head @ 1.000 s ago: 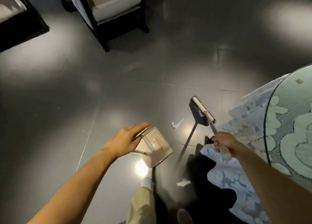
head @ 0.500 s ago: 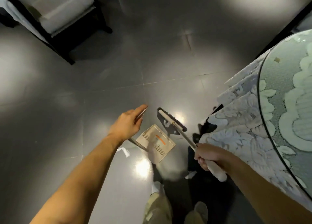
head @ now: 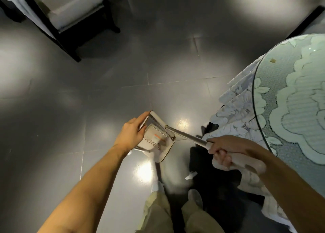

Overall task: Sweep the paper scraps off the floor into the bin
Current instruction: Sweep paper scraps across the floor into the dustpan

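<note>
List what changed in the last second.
The broom swept left, from the floor to the dustpan mouth. The scrap that lay between them is out of sight. Unchanged: left hand holds the dustpan, right hand grips the broom, one paper scrap lies by the feet.

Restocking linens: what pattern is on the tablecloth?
White floral lace tablecloth, clearest in the head view.

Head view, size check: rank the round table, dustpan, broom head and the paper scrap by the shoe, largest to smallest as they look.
1. round table, though it is cut off by the frame
2. dustpan
3. broom head, blurred and overlapping the pan
4. paper scrap
</note>
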Available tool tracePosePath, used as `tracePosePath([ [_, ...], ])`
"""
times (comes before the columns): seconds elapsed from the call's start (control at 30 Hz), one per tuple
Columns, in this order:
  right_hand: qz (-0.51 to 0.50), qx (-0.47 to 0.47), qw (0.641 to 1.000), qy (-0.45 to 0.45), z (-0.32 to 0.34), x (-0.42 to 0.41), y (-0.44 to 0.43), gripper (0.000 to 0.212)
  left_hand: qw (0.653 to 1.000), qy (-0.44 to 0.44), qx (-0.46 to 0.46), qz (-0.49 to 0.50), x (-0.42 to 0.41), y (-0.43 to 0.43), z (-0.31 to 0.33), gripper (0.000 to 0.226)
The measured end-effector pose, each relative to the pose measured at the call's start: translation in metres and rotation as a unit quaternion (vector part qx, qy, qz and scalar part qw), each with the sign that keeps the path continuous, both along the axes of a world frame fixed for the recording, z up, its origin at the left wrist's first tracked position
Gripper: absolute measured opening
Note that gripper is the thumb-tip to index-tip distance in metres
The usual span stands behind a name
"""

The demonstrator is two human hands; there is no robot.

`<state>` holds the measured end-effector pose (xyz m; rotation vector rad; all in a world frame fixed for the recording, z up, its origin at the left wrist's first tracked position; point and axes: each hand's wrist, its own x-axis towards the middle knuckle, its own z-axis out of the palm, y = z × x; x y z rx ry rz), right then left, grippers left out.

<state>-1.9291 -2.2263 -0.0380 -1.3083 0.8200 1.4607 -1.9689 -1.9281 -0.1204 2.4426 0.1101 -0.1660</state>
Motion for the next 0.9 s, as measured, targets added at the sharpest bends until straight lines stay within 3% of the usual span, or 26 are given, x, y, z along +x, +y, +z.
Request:
tracePosePath([
  [0.23, 0.136, 0.024, 0.982, -0.131, -0.031, -0.005, -0.003, 0.024, 0.975, -0.001, -0.058, 0.214, -0.081, -0.034, -0.001, 0.051],
  [0.43, 0.2, 0.08, 0.964, -0.155, -0.057, -0.016, 0.003, 0.021, 0.934, -0.017, -0.025, 0.356, -0.156, -0.087, 0.007, 0.054],
  [0.57, 0.302, 0.068, 0.928, -0.208, -0.066, -0.028, 0.031, 0.031, 0.894, -0.02, -0.02, 0.448, -0.21, -0.119, 0.008, 0.056],
  [0.7, 0.399, 0.047, 0.882, -0.247, -0.071, -0.047, 0.072, 0.022, 0.848, -0.024, -0.016, 0.529, -0.257, -0.139, 0.001, 0.058],
  [0.8, 0.446, 0.05, 0.852, -0.268, -0.085, -0.054, 0.099, 0.032, 0.811, -0.02, -0.014, 0.585, -0.276, -0.142, -0.006, 0.056],
  [0.9, 0.495, 0.027, 0.823, -0.278, -0.104, -0.057, 0.121, 0.041, 0.799, -0.023, 0.006, 0.601, -0.282, -0.13, -0.011, 0.056],
])
